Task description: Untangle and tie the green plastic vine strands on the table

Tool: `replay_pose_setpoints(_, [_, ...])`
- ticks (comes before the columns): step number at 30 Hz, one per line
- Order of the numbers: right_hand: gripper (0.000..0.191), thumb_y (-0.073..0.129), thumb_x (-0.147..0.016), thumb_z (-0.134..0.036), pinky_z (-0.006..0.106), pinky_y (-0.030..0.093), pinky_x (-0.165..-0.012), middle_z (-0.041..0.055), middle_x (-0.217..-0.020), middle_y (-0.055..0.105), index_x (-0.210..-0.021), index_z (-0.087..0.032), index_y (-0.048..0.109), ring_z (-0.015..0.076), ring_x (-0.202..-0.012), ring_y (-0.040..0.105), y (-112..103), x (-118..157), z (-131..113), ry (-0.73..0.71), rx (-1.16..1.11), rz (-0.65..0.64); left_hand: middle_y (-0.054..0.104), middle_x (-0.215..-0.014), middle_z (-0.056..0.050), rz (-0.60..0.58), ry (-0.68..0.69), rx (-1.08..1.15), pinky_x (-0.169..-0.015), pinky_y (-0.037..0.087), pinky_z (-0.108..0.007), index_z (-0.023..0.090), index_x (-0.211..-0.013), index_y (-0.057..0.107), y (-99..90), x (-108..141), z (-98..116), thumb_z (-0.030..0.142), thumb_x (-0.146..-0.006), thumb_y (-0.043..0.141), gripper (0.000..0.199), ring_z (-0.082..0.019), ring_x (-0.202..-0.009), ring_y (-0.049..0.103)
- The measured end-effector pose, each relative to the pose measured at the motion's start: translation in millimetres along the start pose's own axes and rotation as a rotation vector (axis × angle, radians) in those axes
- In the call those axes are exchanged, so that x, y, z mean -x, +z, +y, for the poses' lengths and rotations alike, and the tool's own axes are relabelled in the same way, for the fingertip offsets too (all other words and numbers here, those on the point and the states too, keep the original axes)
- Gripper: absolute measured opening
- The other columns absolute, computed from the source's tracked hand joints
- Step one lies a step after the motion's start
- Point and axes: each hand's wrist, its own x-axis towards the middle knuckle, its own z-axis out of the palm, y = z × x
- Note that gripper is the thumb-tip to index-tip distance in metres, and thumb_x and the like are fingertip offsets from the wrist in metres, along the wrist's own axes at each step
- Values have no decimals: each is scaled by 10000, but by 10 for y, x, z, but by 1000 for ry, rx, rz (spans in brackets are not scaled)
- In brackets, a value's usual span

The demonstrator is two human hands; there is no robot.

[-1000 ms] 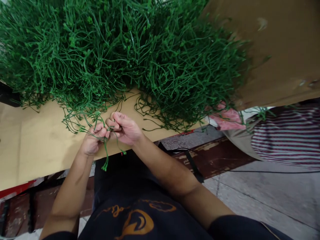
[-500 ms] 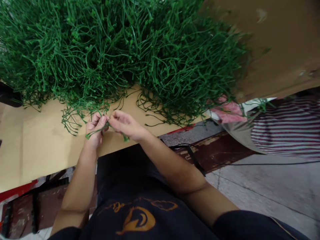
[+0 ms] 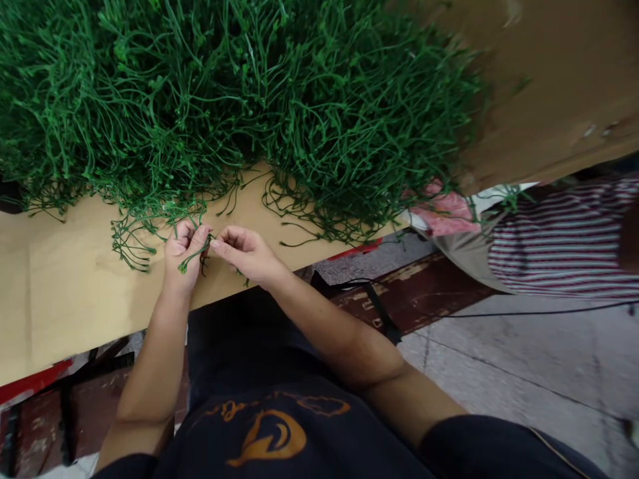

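A large heap of thin green plastic-looking stems (image 3: 200,100) covers the far side of the tan tabletop (image 3: 70,279). Near the table's front edge, my left hand (image 3: 184,256) is closed round a few green stems (image 3: 191,258), whose ends poke out past the thumb. My right hand (image 3: 247,253) is just right of it, thumb and forefinger pinched at the same stems. Some tips hang below my right fingers. Loose stems from the heap lie just left of my left hand.
At the right, a person in a striped garment (image 3: 564,243) is beside the table, near a pink cloth (image 3: 446,209). Brown cardboard (image 3: 559,86) lies at the upper right. A dark red bench (image 3: 434,293) and a black cable are below the table edge.
The whole view has shifted slightly. My right hand's fingers have drawn a little apart from my left hand, and the stems between them have changed angle.
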Motion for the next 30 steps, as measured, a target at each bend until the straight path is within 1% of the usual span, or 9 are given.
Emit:
replay_pose_setpoints(5, [491,676,-585,-596,218,254,-439,-93,-514,388,-600,-164,442,15,-454,325,78,0,45,37,-79,13,536,-621,42,64,64,-93,-472,368,-146,173,-690,598,-14,-8,-35,393,-680,722,254,-44,-542,464])
replay_pose_setpoints(8, [492,691,-575,-578,217,251,-435,-102,-490,371,-580,-169,418,14,-445,316,130,3,42,87,-130,33,529,-635,41,36,137,-157,-549,389,-153,165,-654,563,-36,-4,-36,326,-703,714,226,-46,-588,466])
replay_pose_setpoints(11, [448,750,-564,-476,208,273,-440,-101,-488,397,-579,-164,428,14,-453,347,141,7,30,114,-170,55,520,-641,39,5,173,-199,-584,392,-165,160,-617,520,-50,4,-36,300,-714,704,250,-52,-610,470])
replay_pose_setpoints(14, [428,779,-538,-419,195,284,-432,-106,-478,412,-604,-161,443,13,-430,357,112,20,35,159,-253,27,522,-657,33,1,162,-209,-584,400,-180,167,-661,550,-50,8,-31,355,-734,679,240,-62,-615,479])
replay_pose_setpoints(17, [460,769,-545,-432,176,269,-422,-113,-467,399,-604,-171,395,7,-410,336,82,33,47,229,-354,-12,521,-660,30,-17,132,-192,-580,405,-184,172,-682,570,-45,7,-26,397,-719,687,257,-67,-614,476])
replay_pose_setpoints(19, [465,748,-573,-449,168,270,-418,-107,-477,402,-594,-169,377,3,-408,334,75,31,51,253,-354,-9,523,-664,29,-27,118,-178,-586,405,-181,172,-668,566,-47,5,-32,398,-708,699,265,-67,-622,474])
replay_pose_setpoints(23, [425,726,-604,-439,157,253,-406,-98,-503,415,-614,-160,405,1,-410,345,72,13,47,250,-315,42,554,-702,25,-40,113,-155,-624,415,-178,177,-709,600,-62,0,-57,378,-710,702,225,-67,-659,497])
replay_pose_setpoints(27, [355,720,-618,-311,142,219,-413,-105,-506,386,-630,-156,401,-8,-416,313,54,-2,34,282,-468,6,576,-724,22,-61,73,-94,-662,428,-175,189,-747,641,-64,-6,-54,375,-684,726,214,-70,-692,518])
replay_pose_setpoints(30, [286,639,-672,-211,141,179,-412,-109,-486,338,-625,-164,361,-7,-408,275,33,-19,26,324,-580,-34,584,-716,13,-66,3,-52,-647,435,-179,187,-752,660,-49,-6,-29,393,-663,738,238,-74,-672,520])
